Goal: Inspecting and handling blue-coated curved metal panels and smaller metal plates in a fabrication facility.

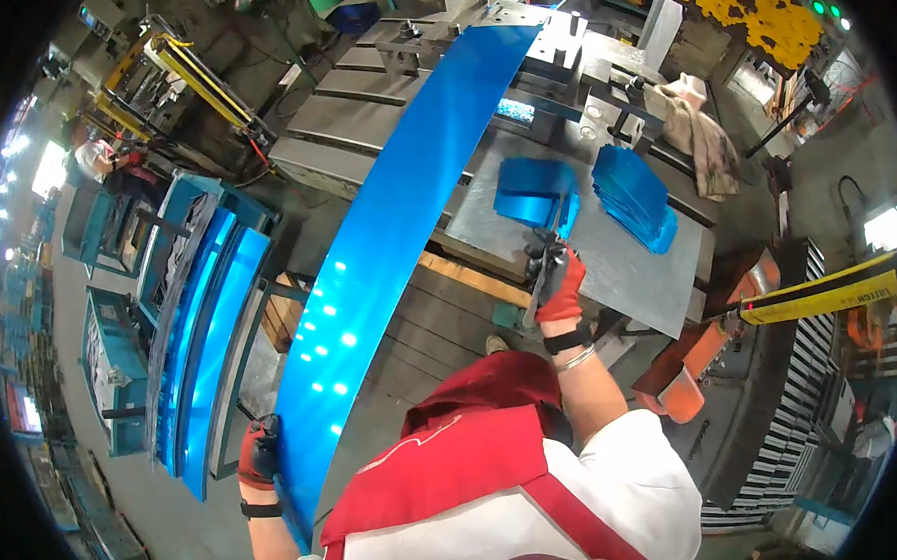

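A long shiny blue metal strip (392, 197) runs from the press bed at the far end down to my left side. My left hand (260, 454), in a red and black glove, is closed on the left edge of its near end. My right hand (559, 280), gloved alike, grips a thin grey stick-like tool (540, 290), whose far end reaches the loose blue cut pieces (529, 188); whether it touches them I cannot make out. To their right, a fanned stack of blue plates (632, 198) lies on the grey metal plate (658, 289).
At left, a rack (176, 218) holds more long blue strips (223, 345). The slotted machine bed (341, 115) spans the far side, with a rag (697, 136) on its right. An orange metal part (700, 356) and a yellow-black bar (828, 295) stand at right. Another person (98, 160) is far left.
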### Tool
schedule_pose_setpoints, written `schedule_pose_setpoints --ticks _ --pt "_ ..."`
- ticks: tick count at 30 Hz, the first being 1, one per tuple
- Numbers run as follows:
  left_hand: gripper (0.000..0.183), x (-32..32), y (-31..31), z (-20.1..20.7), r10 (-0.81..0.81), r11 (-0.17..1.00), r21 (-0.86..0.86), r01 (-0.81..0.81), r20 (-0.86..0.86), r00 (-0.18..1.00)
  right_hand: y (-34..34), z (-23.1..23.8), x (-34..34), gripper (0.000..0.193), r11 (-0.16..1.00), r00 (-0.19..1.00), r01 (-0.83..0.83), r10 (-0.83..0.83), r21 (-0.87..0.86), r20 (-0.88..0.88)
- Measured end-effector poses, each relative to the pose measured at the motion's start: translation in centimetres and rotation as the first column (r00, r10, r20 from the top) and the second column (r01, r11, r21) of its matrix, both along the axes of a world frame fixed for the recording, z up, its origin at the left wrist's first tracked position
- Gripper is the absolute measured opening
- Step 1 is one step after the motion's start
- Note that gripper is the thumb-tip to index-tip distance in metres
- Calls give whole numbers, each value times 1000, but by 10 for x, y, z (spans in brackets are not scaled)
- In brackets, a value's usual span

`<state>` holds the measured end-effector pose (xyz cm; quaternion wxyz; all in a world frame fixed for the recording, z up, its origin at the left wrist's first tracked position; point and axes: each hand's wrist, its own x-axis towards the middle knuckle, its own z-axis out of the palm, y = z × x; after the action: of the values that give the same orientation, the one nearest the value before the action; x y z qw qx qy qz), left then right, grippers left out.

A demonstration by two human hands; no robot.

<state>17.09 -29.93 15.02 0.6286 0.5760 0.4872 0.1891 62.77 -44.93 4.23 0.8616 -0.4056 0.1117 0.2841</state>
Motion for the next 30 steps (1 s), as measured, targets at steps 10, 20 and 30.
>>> schedule_pose_setpoints --ticks 10,20,30 --pt "30 -2 15 -1 -61 990 115 76 -123 990 -12 -15 -35 35 1000 999 -17 17 8 -31" --pt "5 0 46 -31 -56 987 152 61 -35 998 -54 73 -122 34 856 856 -516 515 26 51" --pt "21 59 35 -13 89 995 24 -94 133 987 -9 75 -79 34 946 898 -279 318 -167 305"
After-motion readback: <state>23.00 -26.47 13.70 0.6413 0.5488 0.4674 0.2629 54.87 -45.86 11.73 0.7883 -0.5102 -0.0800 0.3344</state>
